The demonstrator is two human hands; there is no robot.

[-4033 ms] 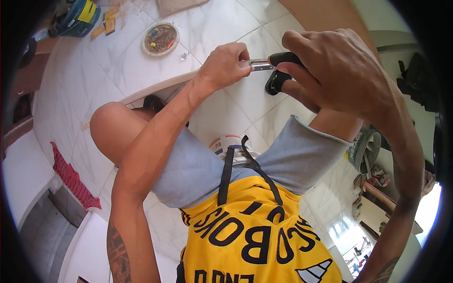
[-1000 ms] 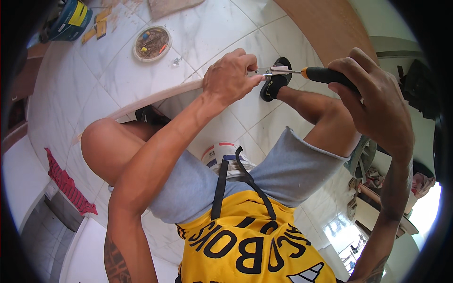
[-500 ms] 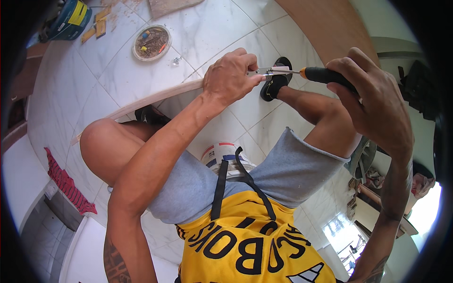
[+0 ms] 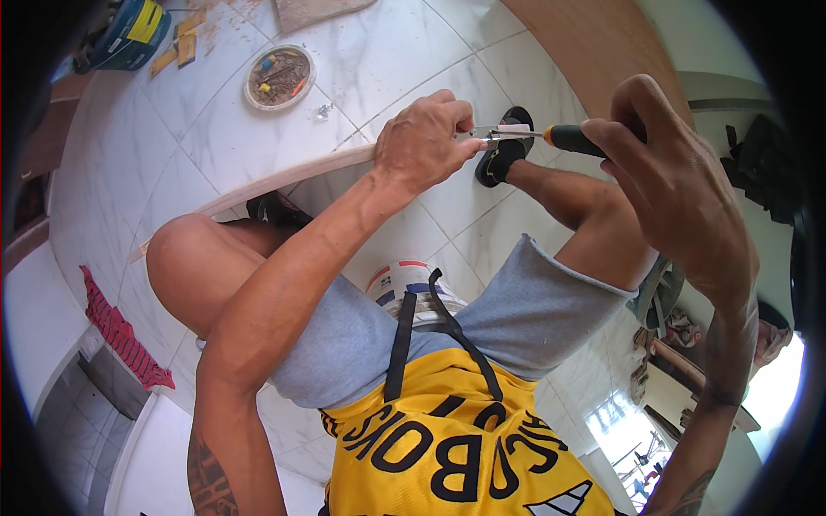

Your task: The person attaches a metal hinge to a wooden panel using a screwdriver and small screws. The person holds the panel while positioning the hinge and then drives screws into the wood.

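Note:
My left hand is closed around the far end of a long pale wooden board, seen edge-on. Its thumb presses near a small shiny metal fitting, which looks like a hinge; much of it is hidden by the fingers. From the right, my right hand grips a screwdriver with a black handle and an orange collar. The screwdriver's thin shaft points left, and its tip meets the metal fitting. Whether a screw is there is too small to tell.
On the tiled floor stands a round tub of screws and small bits, beside a small clear plastic piece. A dark bucket is at far left. A white bucket sits between my legs. A brown wooden panel curves past at upper right.
My right hand has turned and its fingers have shifted on the screwdriver's handle, the knuckles now higher. The left hand, board and metal fitting have hardly moved.

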